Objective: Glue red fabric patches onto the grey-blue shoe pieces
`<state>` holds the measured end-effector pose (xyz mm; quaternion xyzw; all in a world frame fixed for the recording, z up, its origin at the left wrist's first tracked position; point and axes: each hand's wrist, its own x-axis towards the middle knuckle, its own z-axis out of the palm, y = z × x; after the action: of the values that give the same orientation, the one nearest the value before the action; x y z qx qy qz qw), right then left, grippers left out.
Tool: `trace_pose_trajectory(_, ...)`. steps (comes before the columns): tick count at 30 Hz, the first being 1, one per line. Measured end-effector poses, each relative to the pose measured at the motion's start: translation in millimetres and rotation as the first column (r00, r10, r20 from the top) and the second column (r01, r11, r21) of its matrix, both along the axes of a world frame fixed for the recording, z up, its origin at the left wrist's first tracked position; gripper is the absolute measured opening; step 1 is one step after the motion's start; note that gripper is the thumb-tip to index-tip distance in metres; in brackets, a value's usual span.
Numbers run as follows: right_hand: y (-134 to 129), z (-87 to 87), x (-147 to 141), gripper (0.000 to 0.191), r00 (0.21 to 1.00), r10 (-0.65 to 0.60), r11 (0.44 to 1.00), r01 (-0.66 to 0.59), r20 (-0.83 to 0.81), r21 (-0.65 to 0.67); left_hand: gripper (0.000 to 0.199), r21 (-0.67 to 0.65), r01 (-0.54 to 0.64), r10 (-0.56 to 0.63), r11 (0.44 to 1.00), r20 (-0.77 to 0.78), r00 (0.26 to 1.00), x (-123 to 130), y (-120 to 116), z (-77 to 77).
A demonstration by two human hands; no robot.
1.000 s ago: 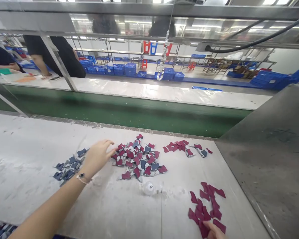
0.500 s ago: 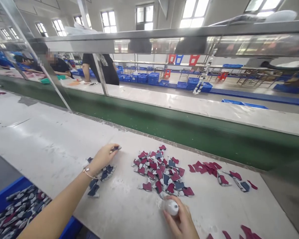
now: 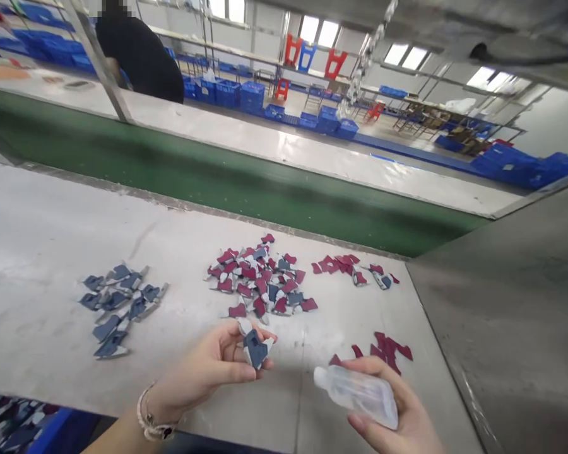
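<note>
Although the lower edge of the view cuts off the right hand [image 3: 414, 413] near the wrist, its grip is visible. The blue bin [image 3: 59, 432] at lower left is also cut off, and its heaped contents are hard to tell apart. Fingers partly hide the maroon pieces [image 3: 390, 350] beyond the right hand; the far sides of both held items cannot be seen.

The bottle [image 3: 357, 394] is translucent, smooth and pale-capped, its contents indistinct. The blue-grey piece [image 3: 255, 349] is angular, with a notched face and light grey edges; similar pieces lie in a loose cluster [image 3: 118, 302] at left. A mixed maroon-and-grey pile [image 3: 260, 277] occupies the middle of the pale, scuffed worktop [image 3: 180, 265].

The left hand [image 3: 208, 366], half curled, pinches the blue-grey piece between thumb and fingers above the worktop. The right hand is closed around the bottle, cap towards that piece, not touching it
</note>
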<state>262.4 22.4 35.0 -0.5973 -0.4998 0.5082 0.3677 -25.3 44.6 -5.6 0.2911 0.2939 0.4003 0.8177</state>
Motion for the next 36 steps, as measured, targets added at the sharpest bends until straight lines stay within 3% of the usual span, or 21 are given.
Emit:
trace_pose_trajectory(5, 5, -5.7, 0, 0.039, 0.960, 0.114, 0.991, -0.091, -0.255, 0.101, 0.048, 0.052, 0.080, -0.081, 0.995, 0.001, 0.997, 21, -13, -15.2)
trace_pose_trajectory(11, 10, -10.6, -22, 0.039, 0.891, 0.192, 0.981, -0.158, -0.411, 0.116, 0.046, 0.115, 0.108, -0.082, 0.987, -0.210, 0.974, 32, -22, -18.6)
trace_pose_trajectory(16, 12, -14.9, -31, 0.032, 0.802, 0.182, 0.983, -0.131, -0.569, 0.130, 0.044, 0.196, 0.085, 0.000, 0.977, -0.398, 0.917, 33, -22, -15.3)
trace_pose_trajectory(18, 14, -13.4, -32, 0.028, 0.766, 0.243, 0.969, -0.159, -0.596, 0.192, 0.039, 0.257, 0.101, 0.034, 0.961, -0.474, 0.880, 32, -22, -12.5)
trace_pose_trajectory(20, 16, -8.0, -32, 0.033, 0.755, 0.327, 0.945, -0.245, -0.569, 0.217, 0.037, 0.318, 0.126, 0.066, 0.940, -0.531, 0.845, 31, -22, -9.7)
trace_pose_trajectory(23, 16, 3.6, -32, 0.036, 0.823, 0.343, 0.939, -0.309, -0.452, 0.151, 0.043, 0.374, 0.130, 0.103, 0.918, -0.542, 0.834, 30, -21, -6.9)
trace_pose_trajectory(25, 11, 10.5, -34, 0.035, 0.883, 0.322, 0.946, -0.293, -0.342, 0.137, 0.047, 0.373, 0.128, 0.091, 0.919, -0.517, 0.851, 30, -22, -5.8)
trace_pose_trajectory(29, 0, 17.4, -45, 0.034, 0.981, 0.190, 0.956, -0.174, -0.044, 0.235, 0.046, 0.327, 0.136, 0.038, 0.935, -0.473, 0.880, 32, -24, -4.2)
trace_pose_trajectory(31, -3, 18.2, -50, 0.035, 0.988, 0.136, 0.947, -0.152, 0.074, 0.282, 0.043, 0.320, 0.128, 0.036, 0.939, -0.460, 0.887, 33, -25, -3.5)
trace_pose_trajectory(36, 0, 20.1, -59, 0.032, 0.953, 0.240, 0.933, -0.279, 0.188, 0.226, 0.044, 0.310, 0.126, 0.026, 0.942, -0.444, 0.896, 34, -27, -1.8)
